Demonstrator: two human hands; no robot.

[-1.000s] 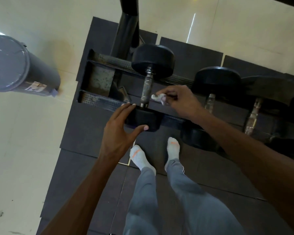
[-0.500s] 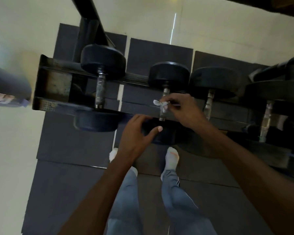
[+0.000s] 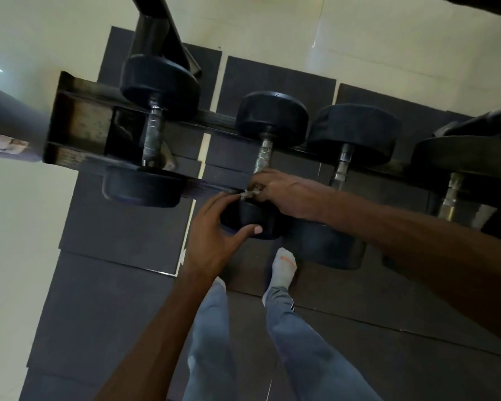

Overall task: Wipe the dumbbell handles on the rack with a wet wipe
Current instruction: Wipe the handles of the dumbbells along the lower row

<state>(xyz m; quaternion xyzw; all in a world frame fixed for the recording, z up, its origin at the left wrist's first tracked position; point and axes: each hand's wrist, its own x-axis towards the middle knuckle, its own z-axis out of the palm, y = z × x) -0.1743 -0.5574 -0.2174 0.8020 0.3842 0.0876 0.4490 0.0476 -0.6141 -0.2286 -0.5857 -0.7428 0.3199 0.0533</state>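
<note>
Several black dumbbells lie across a dark metal rack [image 3: 78, 164]. My right hand [image 3: 287, 195] wraps a white wet wipe [image 3: 248, 194] round the near end of the second dumbbell's metal handle [image 3: 264, 156]. My left hand [image 3: 214, 230] grips the near head [image 3: 249, 219] of that same dumbbell, thumb on its front and fingers on its top. Only a small bit of the wipe shows between my two hands. The leftmost dumbbell's handle [image 3: 151, 137] is bare.
More dumbbells [image 3: 342, 163] sit to the right on the rack. A dark bin [image 3: 9, 125] lies at the left edge. A black post [image 3: 159, 33] rises behind the rack. My socked feet [image 3: 284, 269] stand on dark floor mats close below the rack.
My right hand slid the wipe down the second dumbbell's handle toward its near head. A second ago both hands were on the leftmost dumbbell. The view shifted slightly.
</note>
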